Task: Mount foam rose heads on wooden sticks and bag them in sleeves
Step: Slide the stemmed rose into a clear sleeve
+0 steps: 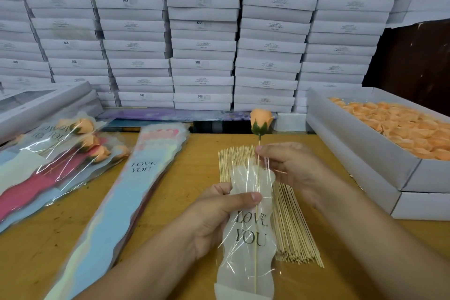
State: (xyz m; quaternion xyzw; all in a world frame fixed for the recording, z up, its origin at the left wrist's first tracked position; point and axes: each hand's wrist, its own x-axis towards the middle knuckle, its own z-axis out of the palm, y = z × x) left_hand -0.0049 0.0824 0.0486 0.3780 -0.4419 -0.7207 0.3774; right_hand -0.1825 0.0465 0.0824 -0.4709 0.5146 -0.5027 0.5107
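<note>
At centre frame a peach foam rose head (261, 119) with dark green sepals is showing above a clear, white-backed sleeve (248, 234) carrying black "LOVE YOU" lettering; the counter (185, 178) is showing yellow-brown.

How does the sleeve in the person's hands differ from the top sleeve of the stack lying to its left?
The held sleeve is whitish, off the table, gripped by the left hand, and has a stick inside, pinched by the right hand. The stack's top sleeve is pale blue, lies flat on the table, and looks empty. Both read LOVE YOU and have wavy edges.
</note>
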